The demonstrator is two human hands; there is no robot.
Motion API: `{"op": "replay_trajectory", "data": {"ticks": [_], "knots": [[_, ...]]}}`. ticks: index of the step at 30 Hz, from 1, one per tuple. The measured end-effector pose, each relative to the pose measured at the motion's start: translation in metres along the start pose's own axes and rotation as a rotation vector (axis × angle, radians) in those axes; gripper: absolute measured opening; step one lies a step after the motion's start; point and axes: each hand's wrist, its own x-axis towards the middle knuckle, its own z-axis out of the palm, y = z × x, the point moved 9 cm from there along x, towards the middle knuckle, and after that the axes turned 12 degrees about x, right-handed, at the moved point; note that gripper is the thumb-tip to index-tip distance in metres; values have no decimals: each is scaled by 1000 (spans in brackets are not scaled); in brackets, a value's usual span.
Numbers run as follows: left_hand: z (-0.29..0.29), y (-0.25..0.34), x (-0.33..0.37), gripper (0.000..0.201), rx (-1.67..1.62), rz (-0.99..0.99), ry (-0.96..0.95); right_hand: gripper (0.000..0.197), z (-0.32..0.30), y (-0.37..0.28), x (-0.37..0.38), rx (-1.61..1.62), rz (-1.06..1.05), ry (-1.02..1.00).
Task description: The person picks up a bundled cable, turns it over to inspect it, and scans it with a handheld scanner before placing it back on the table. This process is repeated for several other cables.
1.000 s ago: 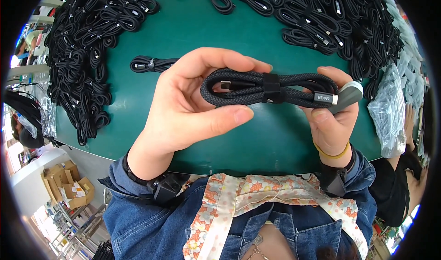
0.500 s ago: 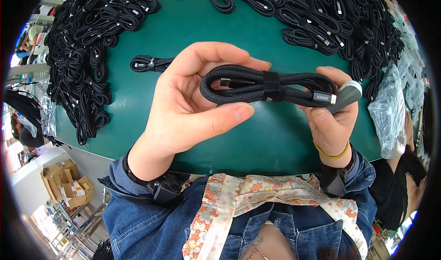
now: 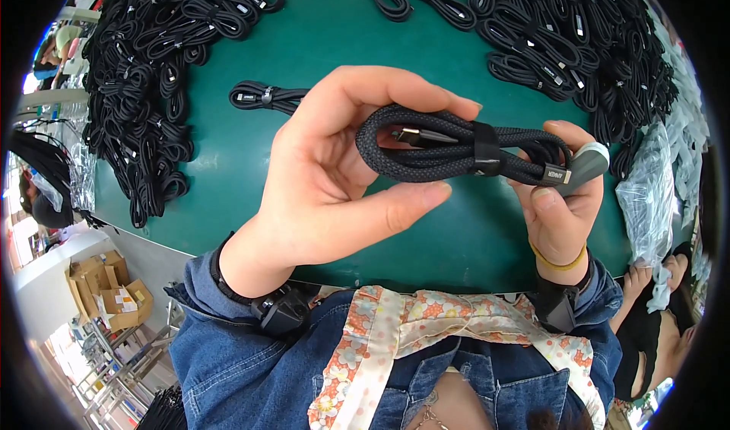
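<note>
1. In the head view, the left hand (image 3: 304,179) rises from the bench's near edge, its wrist angled inward and its palm cupped toward the right.
2. Its fingers arch over the top of a coiled braided cable (image 3: 433,170), while the thumb stretches along the underside; together they grip the coil's left part.
3. The right hand (image 3: 566,209) comes up more steeply, thumb upright and fingers curled, closed on a grey rounded object (image 3: 589,164) at the coil's right end. How much it also grips the cable cannot be told.
4. The cable is held above the middle of the bench (image 3: 236,164), lying nearly level, its right end slightly lower.
5. A black strap (image 3: 486,149) wraps its waist; one metal plug (image 3: 408,136) shows inside the left loop, and another connector (image 3: 557,174) sits at the right end.
6. Beyond the left hand, a second cable bundle (image 3: 249,96) lies on the bench, partly hidden.
7. Bundled black cables form a left heap (image 3: 152,72) along the bench's left edge and a right heap (image 3: 578,57) toward its far right corner.
8. Clear plastic bags (image 3: 650,194) lie by the right edge.
</note>
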Motion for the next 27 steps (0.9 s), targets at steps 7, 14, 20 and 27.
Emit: {"op": "replay_trajectory", "data": {"ticks": [7, 14, 20, 27], "knots": [[0, 2, 0, 49, 5, 26, -5, 51, 3, 0, 2, -30, -6, -31], [-1, 4, 1, 57, -41, 20, 4, 44, 6, -2, 3, -78, -14, -12], [-2, -3, 2, 56, -73, -133, 60, 40, -12, 15, 0, -49, 176, 189], [-6, -10, -1, 49, -151, -179, 145, 43, -1, 18, 4, -80, 211, 53]]}}
